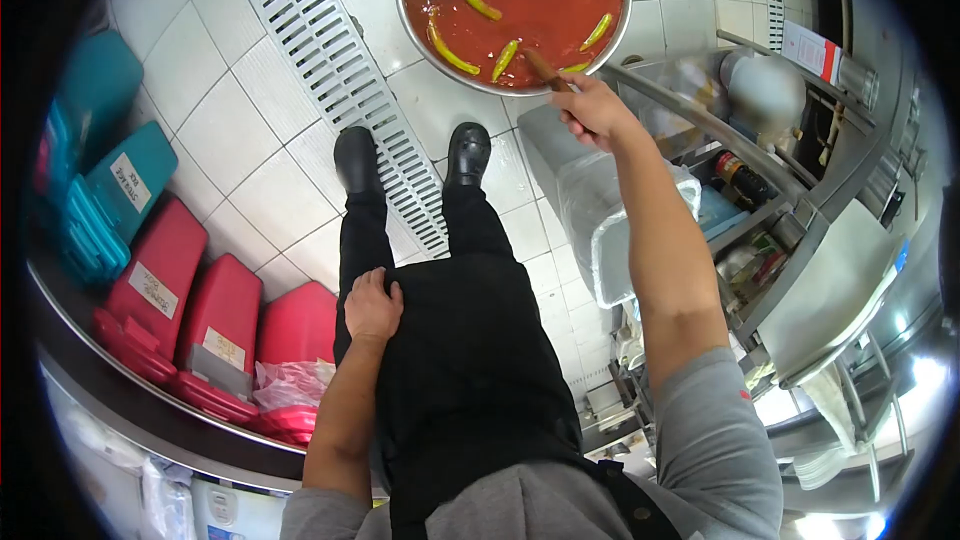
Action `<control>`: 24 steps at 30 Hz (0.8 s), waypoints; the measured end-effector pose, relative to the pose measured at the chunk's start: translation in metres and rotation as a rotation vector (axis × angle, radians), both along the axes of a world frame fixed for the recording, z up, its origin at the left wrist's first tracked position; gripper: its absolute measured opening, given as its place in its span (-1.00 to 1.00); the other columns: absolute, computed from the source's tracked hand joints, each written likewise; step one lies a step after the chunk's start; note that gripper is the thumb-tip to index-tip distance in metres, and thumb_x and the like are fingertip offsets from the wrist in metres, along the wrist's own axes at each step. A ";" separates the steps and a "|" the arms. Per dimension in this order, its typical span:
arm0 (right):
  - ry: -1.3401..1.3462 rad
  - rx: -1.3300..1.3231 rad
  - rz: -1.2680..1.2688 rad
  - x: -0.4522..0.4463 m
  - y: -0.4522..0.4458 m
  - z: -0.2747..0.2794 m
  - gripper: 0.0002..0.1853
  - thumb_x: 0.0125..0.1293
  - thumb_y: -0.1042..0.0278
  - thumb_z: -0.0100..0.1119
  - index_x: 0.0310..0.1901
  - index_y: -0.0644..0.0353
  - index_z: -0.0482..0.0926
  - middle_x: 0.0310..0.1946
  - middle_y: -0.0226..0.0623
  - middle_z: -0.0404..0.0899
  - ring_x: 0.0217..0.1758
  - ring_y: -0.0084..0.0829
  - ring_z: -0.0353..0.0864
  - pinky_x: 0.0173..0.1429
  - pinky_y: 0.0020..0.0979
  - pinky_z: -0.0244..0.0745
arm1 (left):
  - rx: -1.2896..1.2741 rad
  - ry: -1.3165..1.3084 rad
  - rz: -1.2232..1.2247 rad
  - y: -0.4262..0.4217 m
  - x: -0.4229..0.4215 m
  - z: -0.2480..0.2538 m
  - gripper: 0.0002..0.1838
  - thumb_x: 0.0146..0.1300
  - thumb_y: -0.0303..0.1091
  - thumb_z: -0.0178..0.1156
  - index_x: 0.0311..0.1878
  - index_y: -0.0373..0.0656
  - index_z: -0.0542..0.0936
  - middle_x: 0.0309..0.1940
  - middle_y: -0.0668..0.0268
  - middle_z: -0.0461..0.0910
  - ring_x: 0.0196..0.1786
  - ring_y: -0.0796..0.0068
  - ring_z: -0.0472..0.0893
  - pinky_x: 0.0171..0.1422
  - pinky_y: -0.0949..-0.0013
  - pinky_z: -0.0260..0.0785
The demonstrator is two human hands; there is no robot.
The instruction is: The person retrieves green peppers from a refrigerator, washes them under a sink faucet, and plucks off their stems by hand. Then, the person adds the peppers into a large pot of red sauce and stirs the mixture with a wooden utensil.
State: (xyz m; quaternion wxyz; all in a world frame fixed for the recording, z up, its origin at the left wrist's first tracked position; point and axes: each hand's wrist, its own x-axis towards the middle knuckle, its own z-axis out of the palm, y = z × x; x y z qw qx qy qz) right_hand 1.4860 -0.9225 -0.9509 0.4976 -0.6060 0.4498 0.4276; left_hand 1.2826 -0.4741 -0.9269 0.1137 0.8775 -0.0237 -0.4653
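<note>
A large round metal pan (401, 2) full of red sauce stands at the top of the view, with several long green peppers (475, 0) floating in it. My right hand (592, 112) is closed around the brown handle of a utensil (545, 70), whose far end is sunk in the sauce and hidden. My left hand (374, 306) rests on my thigh over the black apron (460, 340), its fingers lying against the cloth and holding nothing.
Red bins (160, 270) and teal bins (125, 180) with labels line the left. A floor drain grate (330, 60) runs past my shoes. To the right stand a lined grey bin (580, 210) and metal shelving (740, 140) with bottles.
</note>
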 end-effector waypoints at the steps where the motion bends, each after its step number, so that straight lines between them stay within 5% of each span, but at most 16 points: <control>1: -0.014 0.055 -0.068 0.003 0.006 -0.010 -0.42 0.43 0.32 0.34 0.44 0.06 0.42 -0.50 -0.49 0.48 -0.61 -0.66 0.39 -0.60 -0.50 0.19 | 0.007 0.020 -0.008 0.000 0.001 0.001 -0.58 0.41 -0.12 0.25 0.20 -0.17 0.64 0.09 0.18 0.70 0.22 0.10 0.64 0.32 0.03 0.53; 10: -0.183 0.484 -0.603 -0.021 0.009 -0.015 -0.52 0.59 0.30 0.21 0.45 -0.17 0.34 -0.47 -0.59 0.37 -0.60 -0.76 0.21 -0.57 -0.60 0.08 | 0.020 0.030 -0.025 -0.005 -0.001 0.003 -0.57 0.41 -0.13 0.26 0.22 -0.17 0.64 0.12 0.17 0.70 0.26 0.10 0.63 0.32 0.03 0.54; 17: -0.284 0.413 -0.707 -0.062 -0.004 0.011 -0.37 0.58 0.30 0.22 0.58 -0.13 0.24 -0.47 -0.53 0.37 -0.63 -0.72 0.19 -0.58 -0.58 0.08 | 0.012 0.008 -0.014 -0.004 -0.005 0.004 -0.59 0.42 -0.13 0.25 0.20 -0.17 0.64 0.09 0.18 0.70 0.24 0.10 0.64 0.30 0.02 0.54; 24: -0.328 -0.166 -0.327 -0.086 0.004 0.029 -0.36 0.55 0.29 0.27 0.61 -0.08 0.36 -0.42 -0.34 0.55 -0.58 -0.57 0.44 -0.53 -0.47 0.32 | 0.003 -0.012 0.018 -0.002 -0.008 0.003 -0.58 0.41 -0.13 0.26 0.20 -0.17 0.64 0.13 0.18 0.70 0.26 0.10 0.63 0.31 0.03 0.54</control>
